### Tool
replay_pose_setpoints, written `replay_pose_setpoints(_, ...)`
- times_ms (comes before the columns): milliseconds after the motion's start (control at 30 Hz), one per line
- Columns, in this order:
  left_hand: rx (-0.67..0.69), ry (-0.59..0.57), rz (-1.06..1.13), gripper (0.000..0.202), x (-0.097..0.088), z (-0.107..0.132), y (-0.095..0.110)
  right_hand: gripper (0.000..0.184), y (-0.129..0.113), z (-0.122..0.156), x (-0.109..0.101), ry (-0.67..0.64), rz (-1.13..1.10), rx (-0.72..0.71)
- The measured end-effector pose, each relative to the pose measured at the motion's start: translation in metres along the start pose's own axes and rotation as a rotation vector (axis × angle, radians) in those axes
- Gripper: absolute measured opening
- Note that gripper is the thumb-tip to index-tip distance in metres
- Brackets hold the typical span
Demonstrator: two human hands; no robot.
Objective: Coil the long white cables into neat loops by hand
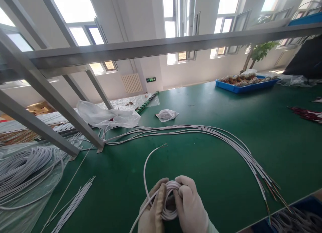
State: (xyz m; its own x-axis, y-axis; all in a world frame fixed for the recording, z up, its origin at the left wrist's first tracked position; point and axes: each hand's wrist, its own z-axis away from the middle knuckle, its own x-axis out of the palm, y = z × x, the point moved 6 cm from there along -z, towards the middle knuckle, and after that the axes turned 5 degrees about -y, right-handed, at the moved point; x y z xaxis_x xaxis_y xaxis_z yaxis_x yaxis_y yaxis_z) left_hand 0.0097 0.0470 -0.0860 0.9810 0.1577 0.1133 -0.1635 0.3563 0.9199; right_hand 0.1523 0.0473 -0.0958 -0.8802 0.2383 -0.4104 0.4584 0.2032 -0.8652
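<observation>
L hand [152,208] & R hand [190,202] (both gloved) have fingers clamped on opp. sides of a white cable coil [169,215], betw. them over the green table [120,179]. Cable end [145,169] curves out past L hand, thin wires [164,145] at tip.

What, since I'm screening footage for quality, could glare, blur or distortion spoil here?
Head view: the windows blow out to white; in the head view, haze washes over the metal crossbar, and sheen lightens the far end of the green tabletop; in the head view, window frames lean, suggesting wide-angle distortion; in the head view, the hands and white cable coil remain readable, if slightly soft.
</observation>
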Motion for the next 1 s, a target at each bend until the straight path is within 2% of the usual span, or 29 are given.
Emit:
replay_pose_setpoints(100, -0.047, 0.005, -0.009, 0.015, -0.002, 0.001, 0.001, 0.024, -0.006, 0.003, -0.003, 0.001, -0.021, -0.044)
replay_pose_setpoints(200, -0.033, 0.053, 0.047, 0.013, -0.005, 0.005, 0.01, 0.021, -0.012, 0.005, -0.005, -0.014, -0.031, -0.103)
replay_pose_setpoints(367, -0.164, -0.133, 0.121, 0.019, -0.001, 0.009, 0.021, 0.006, -0.02, 0.001, -0.016, -0.089, 0.059, -0.205)
replay_pose_setpoints(400, -0.17, -0.136, 0.144, 0.02, -0.001, 0.01, 0.024, 0.003, -0.024, -0.002, -0.019, -0.12, 0.108, -0.247)
replay_pose_setpoints(500, -0.12, -0.054, 0.193, 0.02, 0.0, 0.017, 0.032, 0.012, -0.038, -0.01, -0.026, -0.247, 0.245, -0.335)
replay_pose_setpoints(600, -0.065, 0.033, 0.107, 0.026, 0.003, 0.024, 0.036, 0.017, -0.045, -0.021, -0.034, -0.321, 0.269, -0.242)
replay_pose_setpoints(700, -0.126, 0.016, 0.069, 0.032, 0.004, 0.025, 0.031, 0.027, -0.043, -0.029, -0.035, -0.399, 0.225, -0.05)
replay_pose_setpoints(733, -0.161, -0.003, 0.086, 0.035, 0.004, 0.024, 0.028, 0.027, -0.043, -0.03, -0.035, -0.431, 0.2, -0.031)
replay_pose_setpoints(867, -0.158, -0.031, 0.066, 0.038, -0.002, 0.022, 0.027, 0.013, -0.055, -0.036, -0.036, -0.488, -0.005, -0.159)
replay_pose_setpoints(1000, -0.114, -0.107, -0.005, 0.042, 0.002, 0.024, 0.032, 0.016, -0.056, -0.043, -0.041, -0.55, -0.162, -0.076)
